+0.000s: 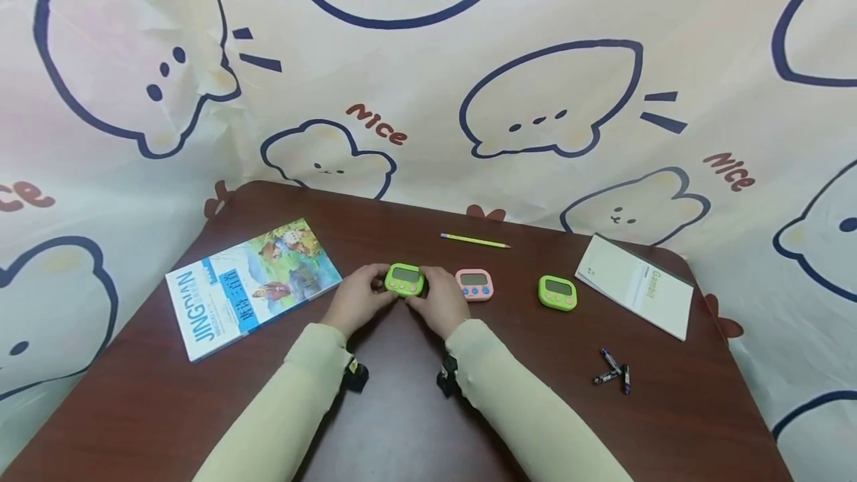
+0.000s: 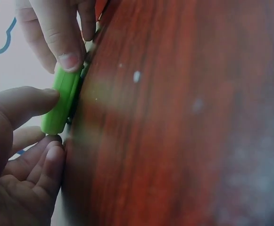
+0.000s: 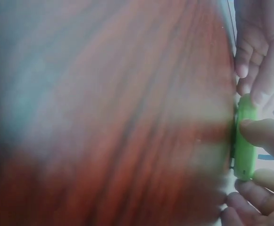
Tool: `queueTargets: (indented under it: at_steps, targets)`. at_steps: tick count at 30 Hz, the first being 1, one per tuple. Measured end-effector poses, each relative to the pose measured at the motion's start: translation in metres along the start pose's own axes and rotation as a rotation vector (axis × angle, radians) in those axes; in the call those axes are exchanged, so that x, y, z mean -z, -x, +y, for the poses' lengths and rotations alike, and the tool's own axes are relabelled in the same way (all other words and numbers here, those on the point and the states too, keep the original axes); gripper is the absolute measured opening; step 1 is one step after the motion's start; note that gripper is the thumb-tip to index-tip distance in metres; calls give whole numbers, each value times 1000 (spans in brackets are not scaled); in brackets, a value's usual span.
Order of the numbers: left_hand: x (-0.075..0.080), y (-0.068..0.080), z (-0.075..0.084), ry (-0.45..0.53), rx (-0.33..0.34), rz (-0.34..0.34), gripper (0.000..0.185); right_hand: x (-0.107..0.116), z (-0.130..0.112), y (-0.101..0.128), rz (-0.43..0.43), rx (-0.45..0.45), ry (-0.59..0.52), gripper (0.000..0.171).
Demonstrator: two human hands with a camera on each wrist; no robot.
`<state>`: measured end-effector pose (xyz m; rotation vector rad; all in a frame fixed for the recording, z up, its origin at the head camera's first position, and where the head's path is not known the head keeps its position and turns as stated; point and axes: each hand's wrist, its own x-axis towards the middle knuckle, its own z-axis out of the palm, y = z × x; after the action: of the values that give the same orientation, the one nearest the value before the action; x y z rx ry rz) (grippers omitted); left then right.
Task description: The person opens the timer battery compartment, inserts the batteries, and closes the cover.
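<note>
A lime-green digital timer (image 1: pixel 405 280) with a grey screen and small buttons is between both hands at the middle of the table. My left hand (image 1: pixel 358 297) pinches its left end between thumb and fingers; my right hand (image 1: pixel 442 300) grips the right end the same way. In the left wrist view the timer (image 2: pixel 61 101) is seen edge-on, close to the tabletop, with a thumb on its near edge. The right wrist view also shows the timer (image 3: pixel 245 141) from its edge. Just beside the right hand lies a pink timer (image 1: pixel 474 285) with blue buttons.
A second green timer (image 1: pixel 557 293) lies farther right, near a white Gambit notebook (image 1: pixel 636 285). Three small dark cylinders (image 1: pixel 607 376), like batteries, lie nearer me. An illustrated book (image 1: pixel 254 288) is at left, a yellow-green pencil (image 1: pixel 475 241) at the back. Patterned cloth (image 1: pixel 428 95) hangs behind.
</note>
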<state>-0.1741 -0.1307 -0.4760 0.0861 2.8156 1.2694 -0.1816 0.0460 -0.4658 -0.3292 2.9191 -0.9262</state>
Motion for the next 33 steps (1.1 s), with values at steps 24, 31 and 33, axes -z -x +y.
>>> queueTargets:
  at_steps: [24,31,33]
  targets:
    - [-10,44,26,252,-127,55,62,37,15,47,68,133,-180,57]
    - [-14,51,37,271,-230,59,66,53,23,62,107,179,-278,59]
    - [-13,53,42,280,-249,63,66,59,23,66,115,194,-308,61]
